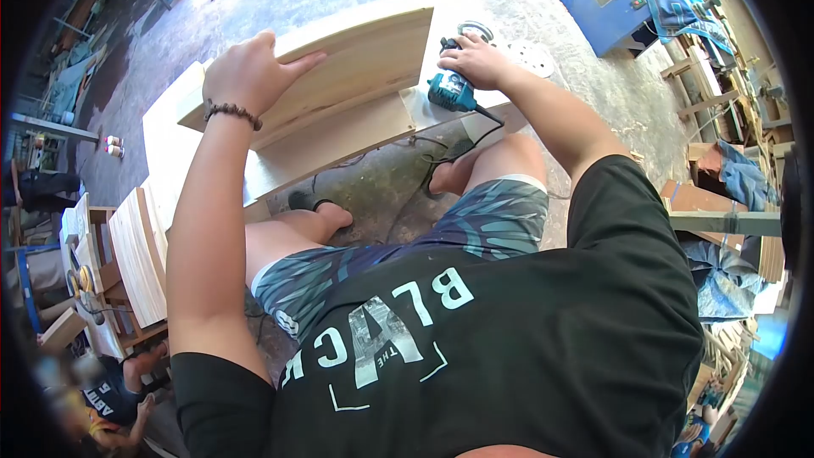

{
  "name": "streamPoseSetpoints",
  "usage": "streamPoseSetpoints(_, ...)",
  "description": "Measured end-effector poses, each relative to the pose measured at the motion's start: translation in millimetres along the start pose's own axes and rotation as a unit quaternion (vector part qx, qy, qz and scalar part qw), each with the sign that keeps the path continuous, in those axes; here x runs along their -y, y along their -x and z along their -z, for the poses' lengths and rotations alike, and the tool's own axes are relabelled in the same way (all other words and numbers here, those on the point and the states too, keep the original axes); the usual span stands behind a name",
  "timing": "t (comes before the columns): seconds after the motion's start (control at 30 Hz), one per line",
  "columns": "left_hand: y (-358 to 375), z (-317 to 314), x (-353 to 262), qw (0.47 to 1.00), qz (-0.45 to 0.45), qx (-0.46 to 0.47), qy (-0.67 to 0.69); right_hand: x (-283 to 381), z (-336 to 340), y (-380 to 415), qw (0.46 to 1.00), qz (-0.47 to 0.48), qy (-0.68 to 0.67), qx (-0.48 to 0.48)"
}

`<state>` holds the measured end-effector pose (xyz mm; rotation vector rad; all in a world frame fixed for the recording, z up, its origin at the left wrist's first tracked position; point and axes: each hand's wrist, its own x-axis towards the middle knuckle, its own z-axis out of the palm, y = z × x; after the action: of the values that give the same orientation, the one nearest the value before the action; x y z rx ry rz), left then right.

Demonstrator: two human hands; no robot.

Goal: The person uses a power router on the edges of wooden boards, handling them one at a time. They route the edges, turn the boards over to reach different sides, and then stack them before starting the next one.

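My left hand (250, 72) rests on the upper edge of a pale wooden panel (365, 59), fingers spread over its face; a bead bracelet is on the wrist. My right hand (476, 59) grips the top of a teal electric sander (451, 89) that sits at the panel's right end. The sander's black cord (424, 182) trails down to the concrete floor between my legs. The panel lies on a longer pale board (335, 140).
More pale boards (140, 254) are stacked at the left. A blue box (604, 0) stands at the upper right, with wood offcuts and cloth along the right side. Another person (119, 394) sits at the lower left. Two small cans (112, 146) stand on the floor.
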<state>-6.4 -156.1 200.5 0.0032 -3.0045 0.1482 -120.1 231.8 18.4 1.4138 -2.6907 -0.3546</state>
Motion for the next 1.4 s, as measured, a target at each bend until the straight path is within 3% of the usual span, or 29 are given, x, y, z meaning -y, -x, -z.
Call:
streamPoseSetpoints(0.17,-5,-3,2,1.0,0.001,-0.011,-0.006,-15,-20,-10,1.0,-0.001,-0.006,0.003)
streamPoseSetpoints(0.2,-7,-5,3,1.0,0.0,-0.014,-0.005,-10,-4,-9,0.999,-0.002,-0.004,0.047)
streamPoseSetpoints(0.23,-9,-6,4,1.0,0.0,-0.017,-0.003,-8,1,-8,1.0,-0.001,0.006,0.03)
streamPoseSetpoints(0.37,-10,-9,6,0.999,-0.02,-0.036,0.007,3,44,3,0.988,-0.126,-0.047,0.072)
streamPoseSetpoints(0.4,-8,-8,6,0.999,-0.017,-0.029,0.011,13,46,8,0.981,-0.173,-0.089,0.007)
streamPoseSetpoints(0.47,-5,-4,7,1.0,-0.013,-0.021,0.016,33,53,16,0.935,-0.242,-0.223,-0.131)
streamPoseSetpoints(0.57,9,1,12,0.999,0.001,-0.025,0.035,104,65,30,0.8,-0.358,-0.384,-0.291)
streamPoseSetpoints(0.6,18,4,17,0.998,0.009,-0.041,0.038,128,80,34,0.74,-0.441,-0.477,-0.176)
streamPoseSetpoints(0.63,28,5,27,0.995,0.029,-0.064,0.072,151,74,35,0.717,-0.464,-0.498,-0.152)
streamPoseSetpoints(0.67,39,6,39,0.99,0.047,-0.084,0.106,173,29,30,0.638,-0.389,-0.607,-0.271)
streamPoseSetpoints(0.7,51,4,50,0.983,0.065,-0.101,0.14,194,24,27,0.568,-0.376,-0.683,-0.264)
streamPoseSetpoints(0.73,65,-1,62,0.968,0.083,-0.116,0.208,208,34,24,0.567,-0.37,-0.697,-0.237)
streamPoseSetpoints(0.87,129,-38,96,0.87,0.149,-0.152,0.444,225,69,-6,0.624,-0.245,-0.7,-0.245)
streamPoseSetpoints(0.93,161,-53,85,0.792,0.154,-0.203,0.555,224,95,-19,0.607,-0.146,-0.756,-0.198)
streamPoseSetpoints(1.07,219,-59,71,0.622,0.211,-0.261,0.708,248,141,-30,0.638,-0.089,-0.742,-0.186)
streamPoseSetpoints(1.13,244,-51,92,0.581,0.188,-0.275,0.743,275,151,-40,0.655,-0.064,-0.716,-0.233)
streamPoseSetpoints(1.17,260,-46,105,0.562,0.179,-0.283,0.757,288,155,-45,0.66,-0.047,-0.717,-0.219)
streamPoseSetpoints(1.2,269,-31,114,0.574,0.188,-0.296,0.74,301,160,-47,0.665,-0.032,-0.719,-0.2)
streamPoseSetpoints(1.27,288,-4,142,0.579,0.269,-0.326,0.697,319,174,-48,0.702,-0.002,-0.702,-0.121)
streamPoseSetpoints(1.3,294,5,154,0.576,0.305,-0.338,0.679,324,180,-50,0.694,0.03,-0.708,-0.125)
streamPoseSetpoints(1.37,304,21,173,0.568,0.281,-0.367,0.681,334,196,-58,0.676,0.086,-0.718,-0.139)
streamPoseSetpoints(1.4,312,28,180,0.565,0.271,-0.38,0.68,332,208,-62,0.7,0.109,-0.696,-0.12)
